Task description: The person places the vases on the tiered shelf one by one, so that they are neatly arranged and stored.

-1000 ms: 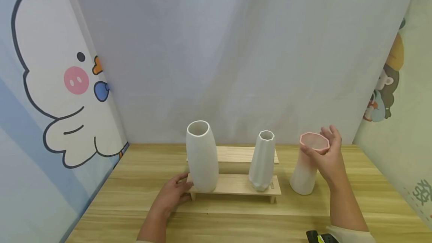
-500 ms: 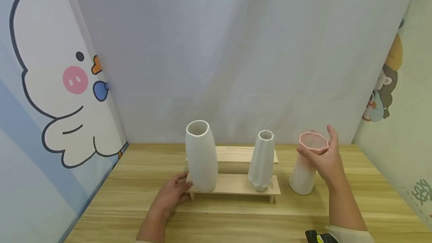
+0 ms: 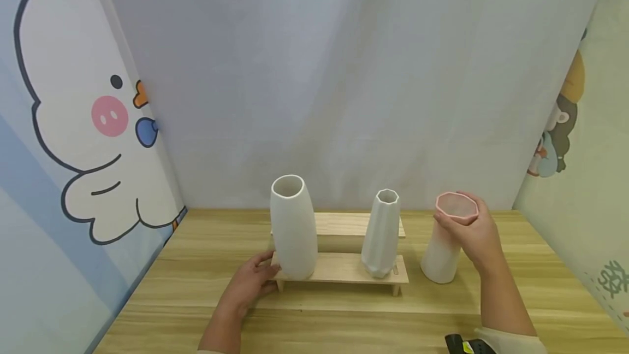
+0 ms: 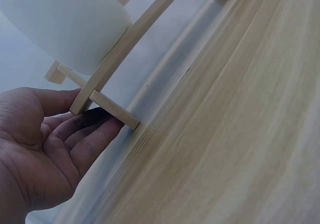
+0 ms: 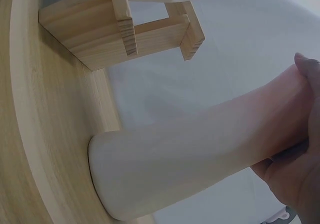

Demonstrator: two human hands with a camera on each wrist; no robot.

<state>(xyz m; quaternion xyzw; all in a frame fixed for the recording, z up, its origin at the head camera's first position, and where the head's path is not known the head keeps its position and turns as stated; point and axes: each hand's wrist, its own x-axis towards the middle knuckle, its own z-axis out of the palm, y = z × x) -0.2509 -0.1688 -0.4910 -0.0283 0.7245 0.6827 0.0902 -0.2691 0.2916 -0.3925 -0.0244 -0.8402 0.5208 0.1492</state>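
Observation:
My left hand (image 3: 250, 283) pinches the left end of a two-level wooden stand (image 3: 339, 267), thumb on top and fingers underneath, as the left wrist view shows. On the stand's lower board are a tall smooth white vase (image 3: 295, 231), close to that hand, and a narrower faceted white vase (image 3: 380, 236) near the right end. To the right of the stand, a vase shading from pink to white (image 3: 440, 258) stands on the table. Around its top, just under the octagonal rim, my right hand (image 3: 479, 236) grips it; the far fingers are partly hidden behind it.
The stand's upper board (image 3: 344, 224) lies behind the vases. A grey-white curtain (image 3: 324, 97) hangs at the table's back edge. Printed cartoon panels flank the wood-grain table (image 3: 344, 326) on both sides. A black strap device (image 3: 469, 344) sits by the right sleeve.
My right hand's raised fingers have come down and wrapped round the pink-and-white vase's top. The left hand, the stand and the two white vases stay put.

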